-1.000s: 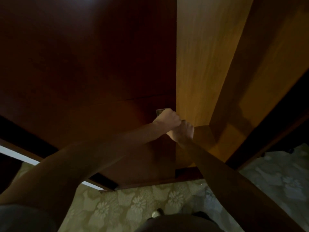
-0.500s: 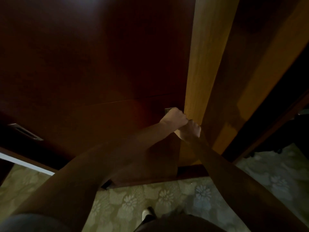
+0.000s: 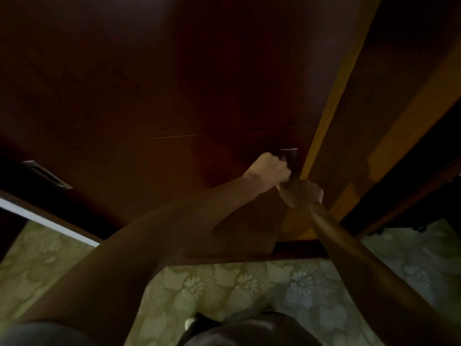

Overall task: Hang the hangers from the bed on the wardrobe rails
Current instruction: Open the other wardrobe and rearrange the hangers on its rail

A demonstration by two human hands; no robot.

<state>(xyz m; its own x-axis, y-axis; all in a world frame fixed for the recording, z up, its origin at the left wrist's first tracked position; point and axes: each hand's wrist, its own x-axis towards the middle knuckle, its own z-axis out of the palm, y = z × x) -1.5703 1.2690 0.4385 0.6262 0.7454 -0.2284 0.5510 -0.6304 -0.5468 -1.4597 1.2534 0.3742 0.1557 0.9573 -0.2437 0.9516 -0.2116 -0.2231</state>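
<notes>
No hangers show; the bed lies out of view. The wardrobe door (image 3: 174, 96) is dark wood, with a metal handle (image 3: 289, 156) near its right edge. The left hand (image 3: 268, 168) has its fingers curled on that handle. The right hand (image 3: 303, 193) grips the door's lit edge (image 3: 324, 116) just below. To slide it well, pull evenly with both hands along the track, keeping fingers clear of the narrow gap. A floral carpet (image 3: 237, 290) lies underfoot.

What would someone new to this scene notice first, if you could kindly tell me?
Two bare arms cross in mid-frame: the left hand curls on a small metal handle of the dark reddish-brown wooden wardrobe door, the right hand grips its lit yellowish edge. Below lies a pale green floral carpet.
</notes>
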